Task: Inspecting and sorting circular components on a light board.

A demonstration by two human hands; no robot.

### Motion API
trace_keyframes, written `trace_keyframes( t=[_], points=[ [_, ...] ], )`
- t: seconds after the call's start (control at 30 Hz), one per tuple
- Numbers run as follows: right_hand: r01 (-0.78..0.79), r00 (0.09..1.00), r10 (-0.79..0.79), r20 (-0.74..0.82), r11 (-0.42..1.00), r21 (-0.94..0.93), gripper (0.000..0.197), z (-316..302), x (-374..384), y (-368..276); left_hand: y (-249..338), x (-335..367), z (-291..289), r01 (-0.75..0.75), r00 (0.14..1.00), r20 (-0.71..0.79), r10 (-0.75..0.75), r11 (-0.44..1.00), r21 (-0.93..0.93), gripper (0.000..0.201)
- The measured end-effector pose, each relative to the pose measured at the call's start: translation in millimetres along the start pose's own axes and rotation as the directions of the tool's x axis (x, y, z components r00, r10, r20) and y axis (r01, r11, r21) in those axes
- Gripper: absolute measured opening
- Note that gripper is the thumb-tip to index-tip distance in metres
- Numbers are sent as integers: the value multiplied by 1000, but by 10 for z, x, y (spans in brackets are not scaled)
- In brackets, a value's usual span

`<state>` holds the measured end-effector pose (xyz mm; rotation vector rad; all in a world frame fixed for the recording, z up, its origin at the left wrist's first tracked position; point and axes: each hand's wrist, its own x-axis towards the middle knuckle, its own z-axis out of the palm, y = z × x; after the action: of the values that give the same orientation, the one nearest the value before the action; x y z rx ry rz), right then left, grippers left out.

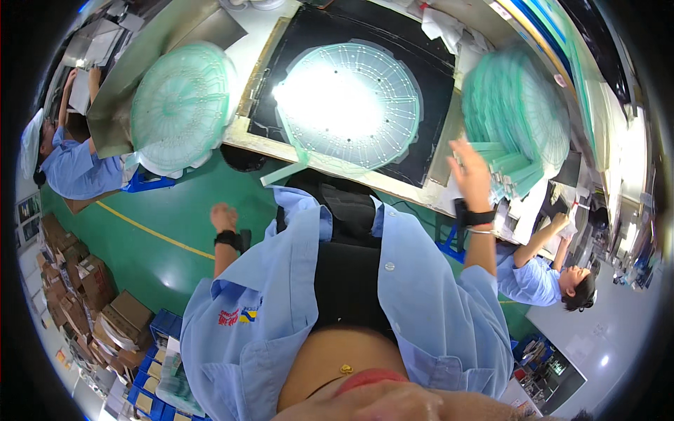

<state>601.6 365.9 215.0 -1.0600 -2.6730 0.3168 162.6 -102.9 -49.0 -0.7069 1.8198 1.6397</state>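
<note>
A round translucent sheet (pixel 400 105) with green edging and fine printed lines lies on the black work surface (pixel 281 56) in front of me, bright glare covering its middle. Its narrow tail (pixel 284 172) hangs over the near edge. My right hand (pixel 472 175) is open, fingers apart, beside the right-hand stack of similar green round sheets (pixel 516 98), close to their bundled tails (pixel 516 168). I see nothing in that hand. My left hand (pixel 224 216) is low at my left side, away from the work surface; its fingers are foreshortened, and I see nothing held.
Another pile of green round sheets (pixel 179 105) stands at the left beside a metal panel (pixel 116 105). Crumpled white paper (pixel 444 28) lies at the back right. Co-workers sit at far left (pixel 81 168) and right (pixel 530 281). Cardboard boxes (pixel 91 281) are stacked at lower left.
</note>
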Motion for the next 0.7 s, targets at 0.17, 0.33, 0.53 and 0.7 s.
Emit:
trace_keyframes(
  t=[0.17,0.33,0.53,0.7],
  points=[
    [-208,977,187,-105,945,-254,39,-1341,-195,1249,-309,-1147,617,31,864,419,-281,858,512,46],
    [-219,961,267,77,898,-381,79,-2158,-192,2405,-228,-1675,1493,-212,782,575,-241,765,608,59],
    [-201,957,270,103,880,-431,105,-1672,-284,3024,-320,-1879,2471,-6,778,505,-374,800,601,71],
    [-180,976,215,44,898,-403,90,-1541,-462,2825,-319,-1989,2611,10,737,544,-401,812,584,70]
  ],
)
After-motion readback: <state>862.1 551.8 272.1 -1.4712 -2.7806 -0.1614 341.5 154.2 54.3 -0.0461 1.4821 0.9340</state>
